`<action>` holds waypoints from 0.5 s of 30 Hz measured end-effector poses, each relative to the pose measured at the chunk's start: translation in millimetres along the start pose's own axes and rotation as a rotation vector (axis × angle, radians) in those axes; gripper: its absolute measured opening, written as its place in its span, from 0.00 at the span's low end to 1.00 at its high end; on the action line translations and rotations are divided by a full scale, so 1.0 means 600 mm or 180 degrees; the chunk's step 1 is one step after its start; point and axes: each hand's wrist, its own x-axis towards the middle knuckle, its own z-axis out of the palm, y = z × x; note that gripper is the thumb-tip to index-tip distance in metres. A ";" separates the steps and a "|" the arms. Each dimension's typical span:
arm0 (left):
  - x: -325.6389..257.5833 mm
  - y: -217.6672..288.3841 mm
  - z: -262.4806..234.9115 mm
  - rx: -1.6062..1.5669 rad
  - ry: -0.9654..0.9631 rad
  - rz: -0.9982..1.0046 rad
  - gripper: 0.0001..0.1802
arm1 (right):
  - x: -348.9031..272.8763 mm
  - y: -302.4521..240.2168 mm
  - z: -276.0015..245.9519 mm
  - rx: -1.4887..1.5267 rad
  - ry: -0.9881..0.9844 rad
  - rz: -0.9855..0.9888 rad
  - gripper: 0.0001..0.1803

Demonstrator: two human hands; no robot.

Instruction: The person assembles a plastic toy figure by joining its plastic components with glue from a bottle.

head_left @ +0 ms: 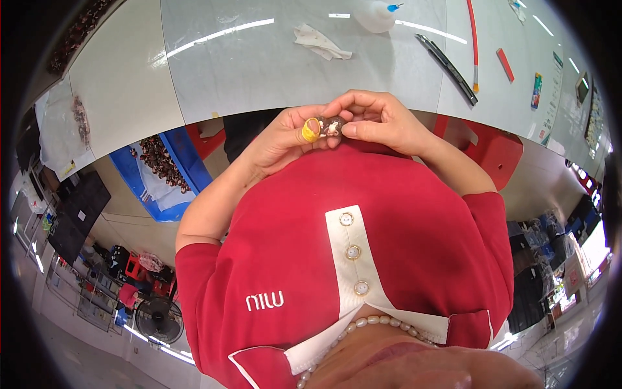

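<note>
— See how both hands meet in the upper middle of the frame? The left hand pinches a small dark brown lumpy piece with pale spots from one side, thumb wrapped in a yellow finger guard.

— And the right hand has it too, fingertips closed on the other end. So the piece hangs between 2 grips, above the red top's front and just short of the edge of the pale grey glossy surface.

— That is what worries me. It is small and looks knobbly; I'd guess 1 slack finger would let it drop into the lap or onto the floor at lower left, not onto the surface.

— Squeezing harder could be bad as well. If it is brittle, it may crack or shed bits.

— The guard might slip on something that rough, I think.

— How firmly it is held, I cannot tell; fingers hide most of it.

— On the surface, the crumpled white tissue at top centre, the long black flat tool and the thin red rod at upper right lie well apart from the hands, so nothing there should get knocked.

— And the blue tray of dark pieces at centre left sits away too.
</note>
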 end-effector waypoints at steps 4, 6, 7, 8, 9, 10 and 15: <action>-0.013 0.001 -0.003 0.0154 0.0031 0.0007 0.26 | 0.002 0.003 0.016 0.0033 -0.0052 -0.0039 0.12; -0.019 0.006 -0.009 0.0246 -0.0007 -0.0100 0.25 | 0.004 0.007 0.027 0.0043 0.0037 -0.0094 0.11; -0.023 0.010 -0.012 0.0272 -0.0020 -0.0113 0.25 | 0.008 0.008 0.032 0.0042 0.0052 -0.0122 0.11; -0.027 0.013 -0.016 0.0306 0.0017 -0.0141 0.25 | 0.012 0.009 0.039 -0.0041 0.0121 -0.0099 0.10; -0.032 0.012 -0.021 0.0324 0.0054 -0.0170 0.25 | 0.013 0.012 0.046 -0.0122 0.0193 -0.0060 0.10; -0.036 0.011 -0.025 0.0333 0.0038 -0.0184 0.25 | 0.013 0.015 0.053 -0.0122 0.0213 -0.0070 0.10; -0.048 0.019 -0.050 0.0498 -0.0130 -0.0179 0.24 | 0.026 0.027 0.078 -0.0167 0.0484 -0.0182 0.11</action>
